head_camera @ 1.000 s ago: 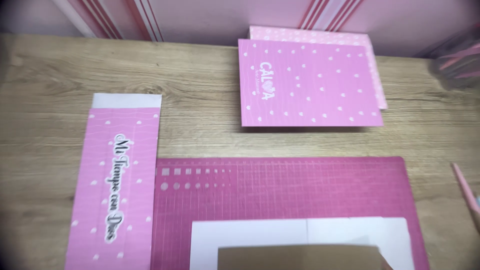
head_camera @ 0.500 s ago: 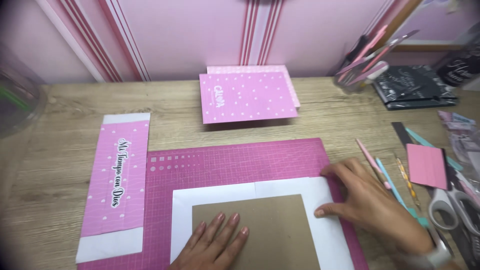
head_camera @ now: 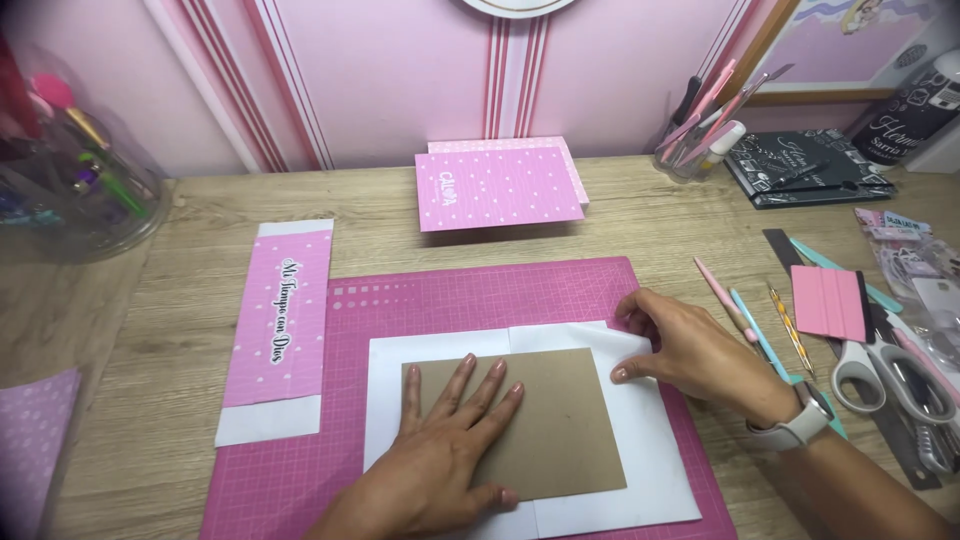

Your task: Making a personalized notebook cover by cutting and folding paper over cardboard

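Observation:
A brown cardboard rectangle [head_camera: 560, 420] lies on a white paper sheet [head_camera: 660, 460], on a pink cutting mat [head_camera: 470, 295]. My left hand [head_camera: 450, 440] rests flat, fingers spread, on the left part of the cardboard. My right hand [head_camera: 690, 350] touches the white sheet's upper right corner, fingertips at the cardboard's right edge and the paper's top edge.
A pink polka-dot strip [head_camera: 278, 325] lies left of the mat. Pink dotted covers [head_camera: 497, 185] lie at the back. To the right are pencils [head_camera: 725, 295], a pink scraper [head_camera: 828, 302], scissors [head_camera: 880, 375], a pen cup [head_camera: 700, 140] and a black notebook [head_camera: 800, 165]. A clear jar [head_camera: 70, 170] stands at far left.
The view has tilted up and pulled back, showing wall and tools. Both hands came into view and settled on the cardboard and white sheet.

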